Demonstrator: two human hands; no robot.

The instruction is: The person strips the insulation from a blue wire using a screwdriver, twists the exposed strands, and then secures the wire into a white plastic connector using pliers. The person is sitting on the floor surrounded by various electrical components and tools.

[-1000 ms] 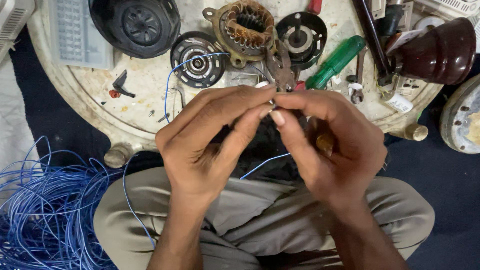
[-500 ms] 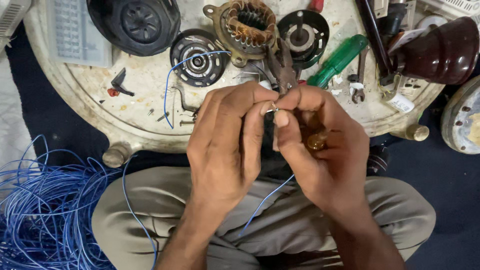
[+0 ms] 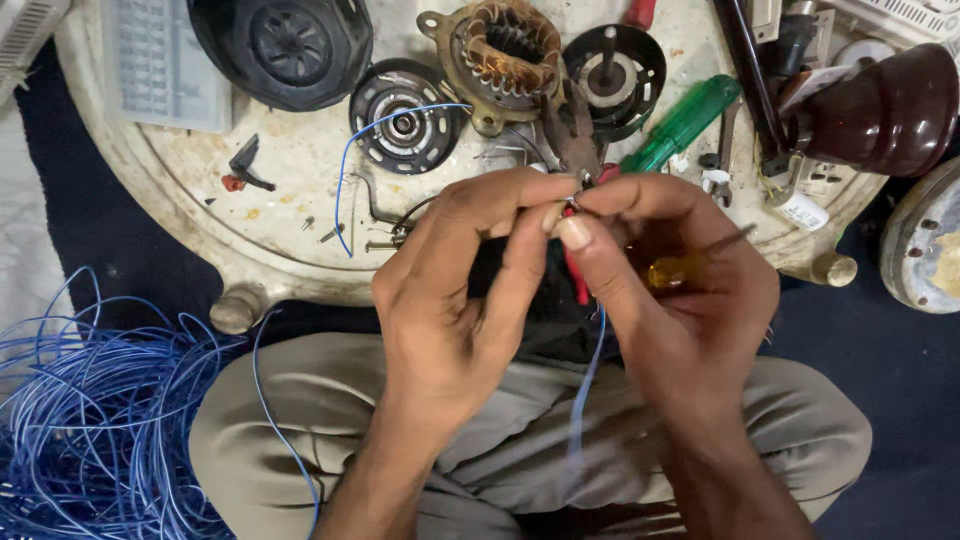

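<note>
Head view: left hand (image 3: 450, 300) and right hand (image 3: 670, 300) meet fingertip to fingertip, both pinching the bare end of a blue wire (image 3: 585, 385), probably to twist it. The wire drops between the wrists. Right palm also tucks a yellow-handled screwdriver (image 3: 680, 268), keeping it ready. Wire tip hidden by fingers. Desk (image 3: 300, 190) beyond hands.

Colour rundown: the wire (image 3: 583, 385) hanging under the fingers is blue, same blue as the tangled wire pile (image 3: 95, 420) bottom left. There's a bit of red (image 3: 577, 275) poking out between the hands. Screwdriver handle (image 3: 683, 123) is see-through green, the other little one (image 3: 678, 270) amber-yellow. Motor stator (image 3: 508, 50) shows coppery windings, the round cover (image 3: 283, 42) is black, the tabletop (image 3: 290, 170) dirty cream, trousers (image 3: 300, 420) khaki.
</note>
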